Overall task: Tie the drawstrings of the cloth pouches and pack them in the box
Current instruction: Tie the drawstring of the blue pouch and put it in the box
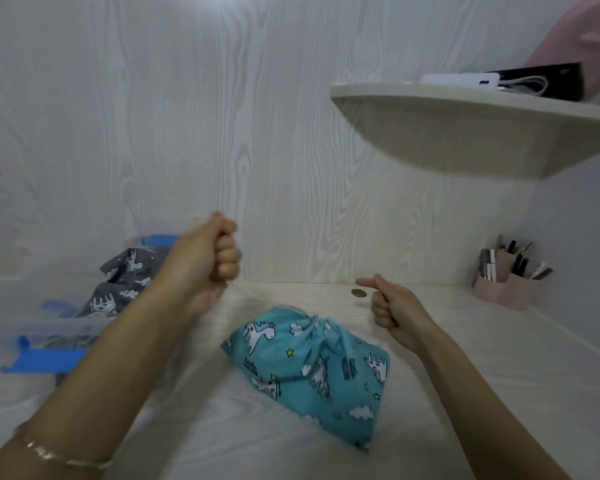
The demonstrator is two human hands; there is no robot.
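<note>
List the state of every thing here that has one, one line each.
teal pouch: lying on the table, mouth cinched shut
drawstrings: bunched at the mouth, knot unclear
left hand: raised fist, seemingly pulling a cord
right hand: low fist, thumb out, seemingly pulling too
box: open
grey pouches: packed in the box

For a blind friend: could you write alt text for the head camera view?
A left hand and a right hand, both fists, are held apart above a teal unicorn-print pouch on a pale table; any cord is too blurred to see. Grey pouches sit in a box at left.
</note>
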